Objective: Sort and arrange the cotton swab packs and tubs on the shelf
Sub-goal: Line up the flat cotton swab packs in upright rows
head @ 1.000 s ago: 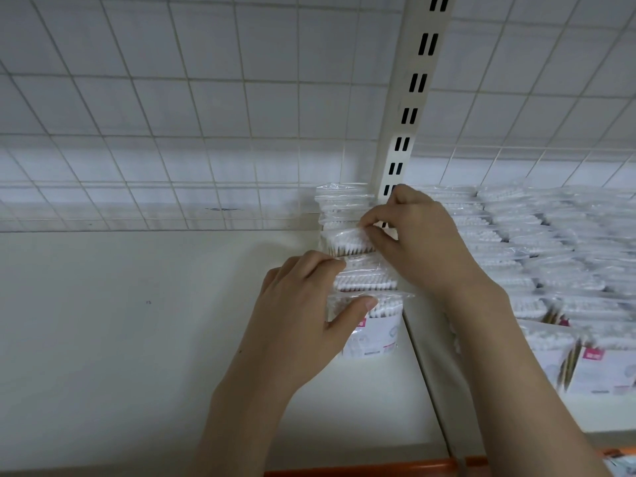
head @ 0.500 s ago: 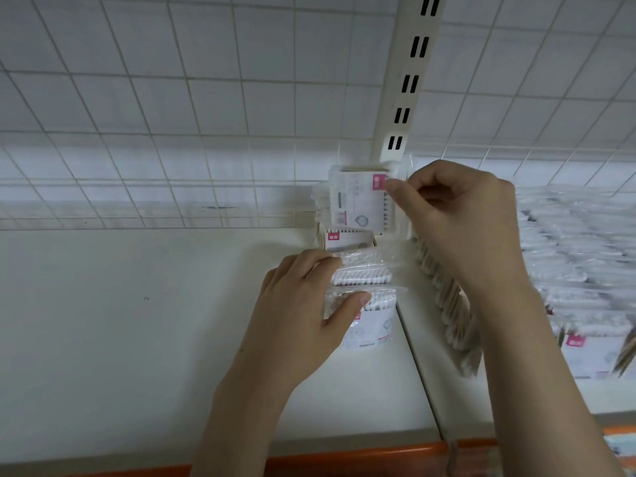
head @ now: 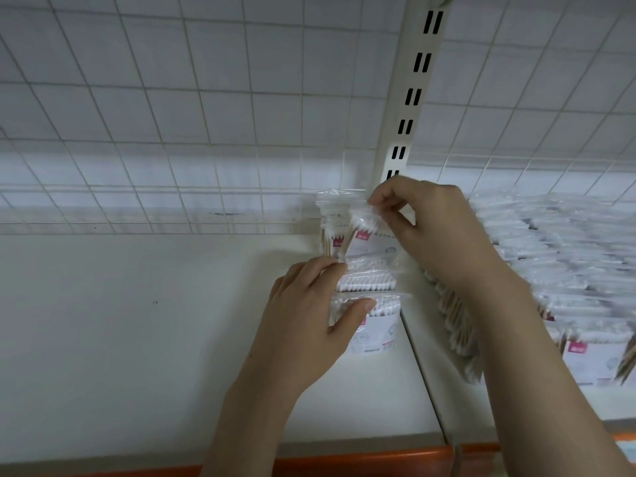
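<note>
A short row of clear cotton swab packs [head: 366,284] stands on the white shelf [head: 137,339], running from the back wall toward me along the shelf's right edge. My left hand [head: 309,321] holds the front pack [head: 378,335], thumb across its top and fingers on the pack behind. My right hand [head: 430,228] pinches the top of a pack [head: 370,235] near the back of the row, which tilts with its pink-labelled face showing. Behind it stand more packs [head: 332,222] against the wall.
A dense block of swab packs [head: 568,270] fills the neighbouring shelf section on the right. A slotted upright post [head: 409,98] divides the two sections. Wire grid backing [head: 172,132] covers the wall. An orange strip [head: 361,459] edges the shelf front.
My right hand has brought the lifted pack down from in front of the post into the row, turned so its swab tips face up. The left hand stayed on the front packs.
</note>
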`<control>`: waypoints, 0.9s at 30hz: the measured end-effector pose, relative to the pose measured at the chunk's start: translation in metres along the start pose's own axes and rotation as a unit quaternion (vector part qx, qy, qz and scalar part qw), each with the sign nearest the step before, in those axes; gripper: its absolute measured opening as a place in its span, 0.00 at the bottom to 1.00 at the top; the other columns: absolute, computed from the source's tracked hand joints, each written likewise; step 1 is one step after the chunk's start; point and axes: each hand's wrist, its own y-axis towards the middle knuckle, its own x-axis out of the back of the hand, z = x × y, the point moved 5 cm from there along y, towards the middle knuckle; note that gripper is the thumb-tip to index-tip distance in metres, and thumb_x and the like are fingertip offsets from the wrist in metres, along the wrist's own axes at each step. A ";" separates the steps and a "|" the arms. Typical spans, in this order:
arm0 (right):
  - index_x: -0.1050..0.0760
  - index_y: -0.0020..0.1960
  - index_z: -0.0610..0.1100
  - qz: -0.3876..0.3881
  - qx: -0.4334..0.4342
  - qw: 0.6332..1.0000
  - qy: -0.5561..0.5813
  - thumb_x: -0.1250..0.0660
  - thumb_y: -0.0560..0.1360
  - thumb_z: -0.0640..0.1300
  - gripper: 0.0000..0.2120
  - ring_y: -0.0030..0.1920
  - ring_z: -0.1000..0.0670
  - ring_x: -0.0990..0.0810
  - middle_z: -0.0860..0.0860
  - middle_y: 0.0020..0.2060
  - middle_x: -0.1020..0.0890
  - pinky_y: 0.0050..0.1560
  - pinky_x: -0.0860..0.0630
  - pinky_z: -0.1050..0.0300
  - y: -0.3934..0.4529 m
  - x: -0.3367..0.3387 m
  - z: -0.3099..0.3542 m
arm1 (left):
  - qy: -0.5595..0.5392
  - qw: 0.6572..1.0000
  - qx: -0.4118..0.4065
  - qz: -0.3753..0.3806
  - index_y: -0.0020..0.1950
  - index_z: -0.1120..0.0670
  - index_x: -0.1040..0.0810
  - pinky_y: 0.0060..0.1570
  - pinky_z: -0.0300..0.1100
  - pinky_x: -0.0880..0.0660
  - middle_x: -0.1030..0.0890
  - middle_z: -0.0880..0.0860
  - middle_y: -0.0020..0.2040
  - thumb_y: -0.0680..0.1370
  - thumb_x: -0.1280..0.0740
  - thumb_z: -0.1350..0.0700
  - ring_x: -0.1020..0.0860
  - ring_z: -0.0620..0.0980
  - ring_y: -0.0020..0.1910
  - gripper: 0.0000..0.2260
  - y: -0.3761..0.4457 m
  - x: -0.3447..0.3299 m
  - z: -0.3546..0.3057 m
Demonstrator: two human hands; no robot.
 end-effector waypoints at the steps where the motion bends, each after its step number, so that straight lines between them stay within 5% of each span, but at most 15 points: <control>1: 0.21 0.50 0.46 0.013 0.010 1.000 -0.001 0.35 0.74 0.34 0.10 0.44 0.52 0.20 0.53 0.41 0.17 0.48 0.23 0.54 0.003 -0.004 0.001 | 0.000 1.000 0.001 -0.004 0.60 0.53 0.23 0.57 0.40 0.31 0.24 0.45 0.58 0.74 0.41 0.39 0.27 0.44 0.57 0.23 0.000 0.002 0.001; 9: 0.20 0.48 0.43 0.059 0.022 0.998 0.028 0.36 0.72 0.30 0.11 0.40 0.60 0.24 0.58 0.39 0.20 0.47 0.26 0.65 -0.001 -0.027 -0.003 | -0.008 1.000 0.000 0.002 0.58 0.53 0.23 0.56 0.46 0.27 0.24 0.45 0.58 0.74 0.42 0.38 0.26 0.47 0.56 0.23 0.002 0.001 0.000; 14: 0.21 0.50 0.42 0.118 0.006 0.991 0.061 0.37 0.74 0.30 0.11 0.44 0.57 0.21 0.54 0.42 0.18 0.47 0.26 0.71 -0.008 -0.041 -0.009 | -0.001 1.000 0.009 0.015 0.60 0.53 0.23 0.55 0.38 0.30 0.27 0.46 0.61 0.74 0.42 0.37 0.26 0.46 0.57 0.25 0.004 0.001 0.001; 18: 0.20 0.52 0.42 0.075 -0.012 0.996 0.053 0.39 0.75 0.31 0.12 0.47 0.59 0.23 0.55 0.47 0.19 0.50 0.33 0.77 -0.007 -0.033 -0.014 | -0.001 1.000 0.008 0.015 0.62 0.54 0.24 0.56 0.38 0.30 0.27 0.46 0.61 0.74 0.44 0.36 0.26 0.46 0.57 0.27 0.007 0.005 -0.001; 23: 0.23 0.59 0.41 0.083 -0.029 0.996 -0.006 0.39 0.77 0.35 0.13 0.59 0.46 0.26 0.48 0.55 0.20 0.57 0.37 0.66 -0.004 -0.031 -0.024 | 0.009 1.000 0.006 0.014 0.61 0.55 0.24 0.54 0.48 0.25 0.25 0.49 0.59 0.76 0.45 0.38 0.24 0.49 0.56 0.26 0.016 0.008 -0.004; 27: 0.23 0.59 0.40 0.120 -0.021 0.992 -0.046 0.41 0.77 0.40 0.14 0.58 0.41 0.26 0.46 0.56 0.20 0.59 0.30 0.44 -0.003 -0.041 -0.023 | 0.029 1.000 0.007 0.006 0.61 0.56 0.24 0.53 0.50 0.25 0.24 0.50 0.58 0.76 0.46 0.39 0.23 0.50 0.54 0.25 0.023 0.011 -0.004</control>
